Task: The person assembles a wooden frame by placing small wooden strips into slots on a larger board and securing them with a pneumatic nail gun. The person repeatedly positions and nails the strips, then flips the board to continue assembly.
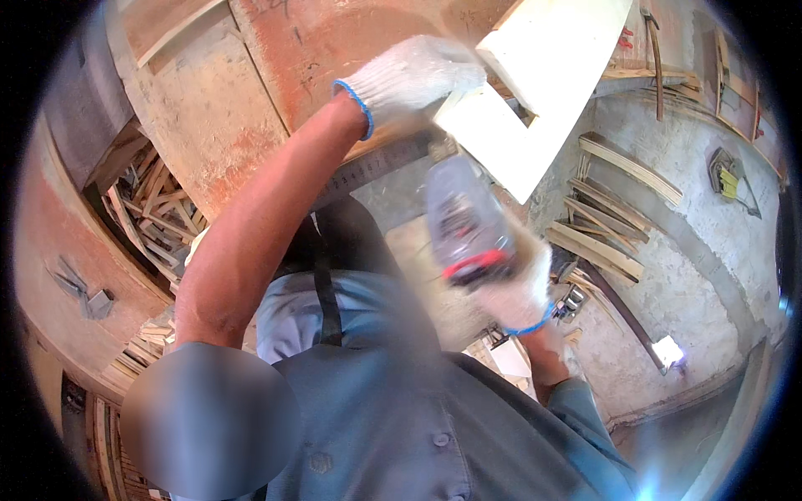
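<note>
Right hand [522, 284] wrapped round blurred power tool [466, 217], its tip near the pale wooden frame [564, 75] overhanging the bench [326, 37]; left hand [418, 79] at the frame's edge, grip unclear. Should the frame shift, the tool could slip toward the left hand

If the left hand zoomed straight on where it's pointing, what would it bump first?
The left hand would probably bump the pale wood just to its right. They look very close, maybe already touching, but depth is hard to tell.
</note>
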